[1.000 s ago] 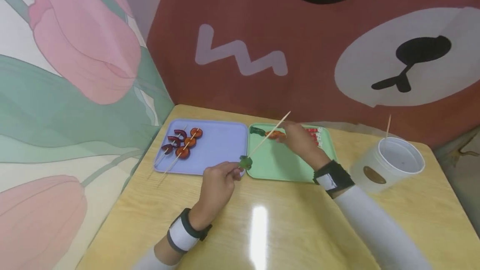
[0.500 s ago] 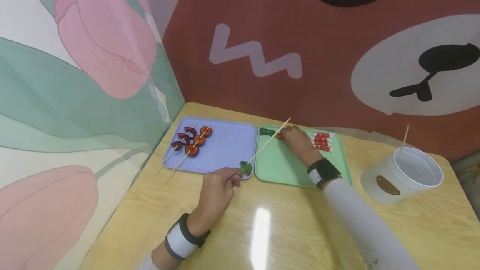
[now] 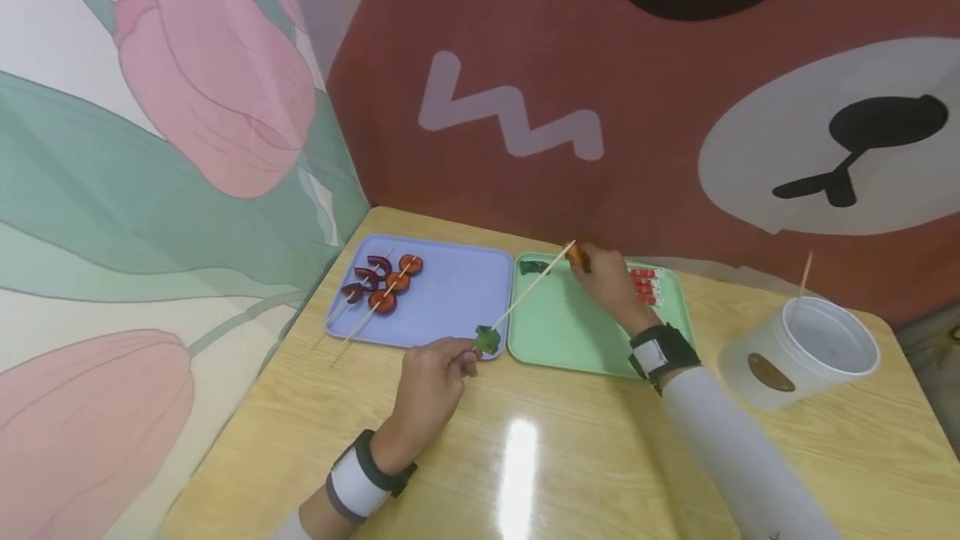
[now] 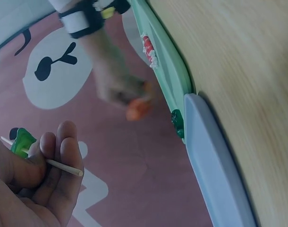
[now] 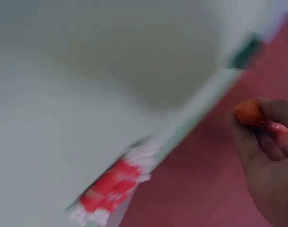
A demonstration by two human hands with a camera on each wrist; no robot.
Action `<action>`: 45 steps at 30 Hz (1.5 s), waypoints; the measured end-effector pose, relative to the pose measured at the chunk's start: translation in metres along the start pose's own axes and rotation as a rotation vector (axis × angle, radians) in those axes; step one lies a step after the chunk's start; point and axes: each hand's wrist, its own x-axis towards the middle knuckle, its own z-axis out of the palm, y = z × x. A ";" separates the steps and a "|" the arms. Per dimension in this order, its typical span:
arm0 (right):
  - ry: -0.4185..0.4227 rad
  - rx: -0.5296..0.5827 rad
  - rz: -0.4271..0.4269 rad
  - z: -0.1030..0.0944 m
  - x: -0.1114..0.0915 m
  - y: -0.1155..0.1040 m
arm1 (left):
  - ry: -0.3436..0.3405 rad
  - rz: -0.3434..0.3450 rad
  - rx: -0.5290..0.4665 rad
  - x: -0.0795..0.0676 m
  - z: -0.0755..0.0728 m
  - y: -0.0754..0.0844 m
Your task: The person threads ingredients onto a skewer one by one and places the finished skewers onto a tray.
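My left hand (image 3: 431, 382) pinches a thin wooden skewer (image 3: 534, 283) near its lower end, just below a leafy green piece (image 3: 487, 340) threaded on it. The skewer slants up to the right, its tip beside my right hand (image 3: 611, 286). Thumb and fingers of that hand pinch an orange food piece (image 5: 249, 112), reddish at one end, which overlaps the skewer tip in the head view. Below is the green tray (image 3: 555, 340), with a dark green piece (image 3: 533, 267) at its back left and red-and-white rolls (image 3: 647, 286) at its right, partly hidden by my hand.
On the left, a lilac tray (image 3: 465, 294) bears two loaded skewers, one with round orange-brown slices (image 3: 382, 301), the other with dark red curved pieces (image 3: 366, 277). A white bucket (image 3: 750, 377) with a stick standing in it is at the right. The painted wall borders the table's back.
My right hand has lifted the orange piece from the green tray up to the skewer tip. My left hand stays nearly in place with the skewer. The head view has shifted slightly.
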 end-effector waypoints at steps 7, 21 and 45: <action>0.006 0.960 0.338 -0.064 -0.015 -0.061 | 0.001 0.019 0.017 0.000 0.007 -0.003; 0.042 1.379 0.153 -0.132 -0.040 -0.126 | 0.050 0.105 0.053 0.001 0.018 0.004; 0.188 1.210 0.102 -0.106 -0.055 -0.156 | 0.108 0.137 0.200 0.015 0.022 0.019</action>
